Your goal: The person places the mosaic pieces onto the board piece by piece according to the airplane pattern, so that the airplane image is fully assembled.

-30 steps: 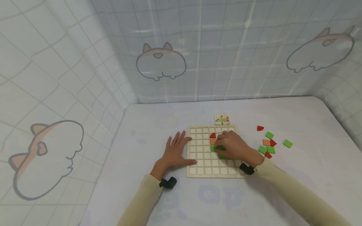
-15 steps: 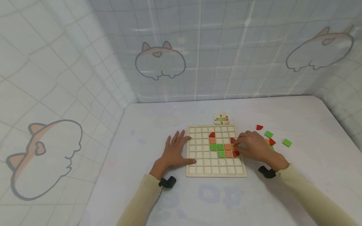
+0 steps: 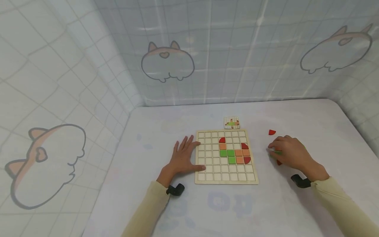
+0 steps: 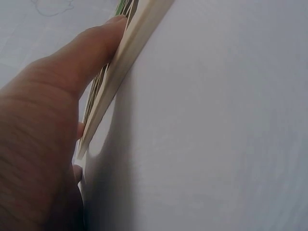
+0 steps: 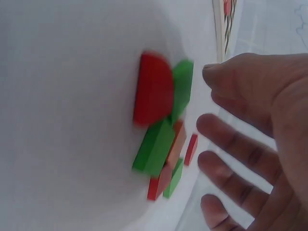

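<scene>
My left hand is spread flat at the left side of a wooden grid board, its thumb and a fingertip resting on the edge. In the left wrist view the thumb presses on the board's rim. On the board lie green squares, orange squares and red quarter-circles. My right hand hovers over a cluster of loose tiles, partly hiding them. From the right wrist, a red quarter-circle tile, green tiles and an orange tile show beside loosely bent, separate fingers that hold nothing.
A small pattern card lies just behind the board. One red quarter-circle tile sits apart, beyond the right hand. A pale cloth covers the table, with tiled-print walls at the back and sides.
My right hand has moved right, from over the board to the loose tiles. It has uncovered orange, green and red tiles on the board. The left hand has stayed in place.
</scene>
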A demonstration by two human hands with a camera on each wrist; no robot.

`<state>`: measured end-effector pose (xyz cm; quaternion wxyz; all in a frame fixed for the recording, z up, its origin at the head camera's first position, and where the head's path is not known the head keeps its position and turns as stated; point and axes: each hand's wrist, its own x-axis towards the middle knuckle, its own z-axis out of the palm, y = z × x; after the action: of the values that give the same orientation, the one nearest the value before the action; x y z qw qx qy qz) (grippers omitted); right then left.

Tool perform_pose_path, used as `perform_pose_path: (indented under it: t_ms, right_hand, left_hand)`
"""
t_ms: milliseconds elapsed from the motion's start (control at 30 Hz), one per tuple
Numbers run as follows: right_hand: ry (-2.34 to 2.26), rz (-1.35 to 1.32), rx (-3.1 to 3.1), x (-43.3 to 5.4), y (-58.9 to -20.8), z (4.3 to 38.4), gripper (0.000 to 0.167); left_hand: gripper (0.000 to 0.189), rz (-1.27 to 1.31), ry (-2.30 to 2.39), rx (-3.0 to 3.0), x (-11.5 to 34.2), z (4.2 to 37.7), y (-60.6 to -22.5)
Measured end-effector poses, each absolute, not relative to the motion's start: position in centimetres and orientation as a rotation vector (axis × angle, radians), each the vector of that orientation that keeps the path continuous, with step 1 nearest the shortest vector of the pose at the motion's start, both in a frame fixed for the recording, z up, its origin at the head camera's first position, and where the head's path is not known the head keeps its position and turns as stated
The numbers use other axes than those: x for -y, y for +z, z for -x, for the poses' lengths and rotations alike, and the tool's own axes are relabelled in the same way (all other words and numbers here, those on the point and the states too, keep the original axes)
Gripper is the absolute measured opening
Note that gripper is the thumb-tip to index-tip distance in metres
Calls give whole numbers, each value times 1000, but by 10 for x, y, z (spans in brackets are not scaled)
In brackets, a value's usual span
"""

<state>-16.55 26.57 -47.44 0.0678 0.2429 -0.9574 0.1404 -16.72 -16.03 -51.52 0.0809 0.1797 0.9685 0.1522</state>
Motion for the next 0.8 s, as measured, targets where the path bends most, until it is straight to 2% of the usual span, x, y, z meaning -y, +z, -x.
perform_pose_path:
  t_ms: [333,567,800]
  right_hand:
    - [459,-663,2911,-290,-480,162,17]
    - [523,-718,2953,-286,-484,158,23]
    - [500,-732,2912,-276,-484,157,19]
  left_hand:
    - [102,-532,453,-2900,160,167,-515]
    - [101,-538,457,-2909,160,167,-515]
    - [101,-526,437,-2898,159,167,-514]
